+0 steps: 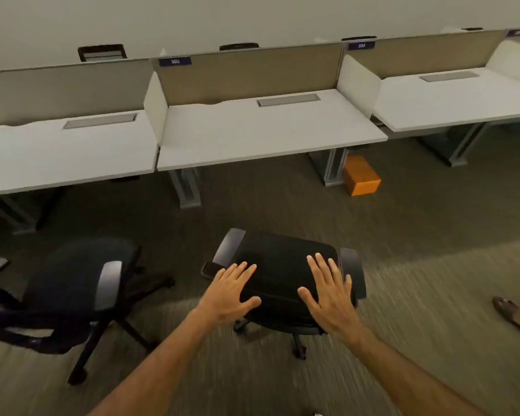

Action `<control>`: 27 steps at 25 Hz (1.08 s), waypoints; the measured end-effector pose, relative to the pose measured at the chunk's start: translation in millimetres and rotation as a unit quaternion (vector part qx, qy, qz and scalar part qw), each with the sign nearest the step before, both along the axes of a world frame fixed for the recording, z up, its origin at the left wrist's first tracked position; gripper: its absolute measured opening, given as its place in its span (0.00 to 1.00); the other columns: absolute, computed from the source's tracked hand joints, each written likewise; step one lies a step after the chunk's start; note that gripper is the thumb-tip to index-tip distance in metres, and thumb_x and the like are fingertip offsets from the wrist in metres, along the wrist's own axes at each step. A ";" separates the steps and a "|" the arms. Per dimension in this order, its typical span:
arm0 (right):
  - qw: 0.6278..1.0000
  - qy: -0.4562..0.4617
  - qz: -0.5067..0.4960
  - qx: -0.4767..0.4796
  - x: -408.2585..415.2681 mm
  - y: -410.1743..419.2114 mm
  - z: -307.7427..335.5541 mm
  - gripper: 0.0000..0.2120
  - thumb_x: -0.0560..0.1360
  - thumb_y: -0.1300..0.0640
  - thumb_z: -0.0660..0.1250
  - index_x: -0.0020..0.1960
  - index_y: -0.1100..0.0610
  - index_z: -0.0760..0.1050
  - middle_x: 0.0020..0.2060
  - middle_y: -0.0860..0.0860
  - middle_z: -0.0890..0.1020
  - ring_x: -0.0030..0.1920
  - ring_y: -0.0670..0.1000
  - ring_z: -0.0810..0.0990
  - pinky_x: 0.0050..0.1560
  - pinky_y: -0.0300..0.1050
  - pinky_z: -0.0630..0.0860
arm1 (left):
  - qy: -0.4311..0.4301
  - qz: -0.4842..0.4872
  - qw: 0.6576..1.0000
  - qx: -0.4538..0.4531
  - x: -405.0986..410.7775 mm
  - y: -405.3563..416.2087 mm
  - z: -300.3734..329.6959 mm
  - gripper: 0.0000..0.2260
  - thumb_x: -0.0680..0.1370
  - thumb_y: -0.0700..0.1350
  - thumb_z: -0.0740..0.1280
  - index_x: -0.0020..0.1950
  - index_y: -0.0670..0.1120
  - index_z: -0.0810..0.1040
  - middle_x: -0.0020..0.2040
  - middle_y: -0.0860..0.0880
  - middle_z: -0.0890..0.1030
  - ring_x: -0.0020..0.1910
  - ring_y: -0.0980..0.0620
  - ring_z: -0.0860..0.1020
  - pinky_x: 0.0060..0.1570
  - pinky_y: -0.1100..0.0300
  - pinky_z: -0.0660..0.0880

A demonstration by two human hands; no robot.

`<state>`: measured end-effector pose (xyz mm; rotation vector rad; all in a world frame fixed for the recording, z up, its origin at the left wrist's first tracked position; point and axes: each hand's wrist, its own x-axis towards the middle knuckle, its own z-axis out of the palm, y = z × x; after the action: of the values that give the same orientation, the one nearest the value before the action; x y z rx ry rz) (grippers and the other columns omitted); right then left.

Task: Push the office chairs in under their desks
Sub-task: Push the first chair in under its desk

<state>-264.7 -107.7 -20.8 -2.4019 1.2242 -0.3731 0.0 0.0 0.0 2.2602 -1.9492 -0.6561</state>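
A black office chair (282, 259) with grey armrests stands on the carpet, a short way back from the middle white desk (252, 136) labelled 305. My left hand (230, 292) and my right hand (330, 295) are both spread flat over the near edge of the chair, at its back, fingers apart; contact cannot be told for sure. A second black office chair (78, 283) stands to the left, turned sideways and clear of the left desk (57, 151). A third white desk (463, 97) is at the right.
An orange box (362, 177) sits on the floor beside the middle desk's right leg (332, 169). A sandalled foot of another person (511, 313) shows at the right edge. White side panels and beige screens divide the desks. Carpet lies open between the chair and the desks.
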 end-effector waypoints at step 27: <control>0.963 0.220 0.112 0.112 2.7 -182.4 -42.0 0.25 0.84 0.36 0.43 0.80 0.33 0.48 0.81 0.43 0.56 0.81 0.53 0.49 0.74 0.73 0.37 | -0.046 -0.076 0.984 0.152 36.3 -171.7 -57.0 0.33 0.81 0.69 0.53 0.82 0.62 0.45 0.80 0.50 0.61 0.78 0.46 0.59 0.76 0.36 0.50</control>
<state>-262.0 -290.1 -62.8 -2.4568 1.0738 0.3698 36.3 -171.7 -57.0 2.3608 -2.2187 -0.9411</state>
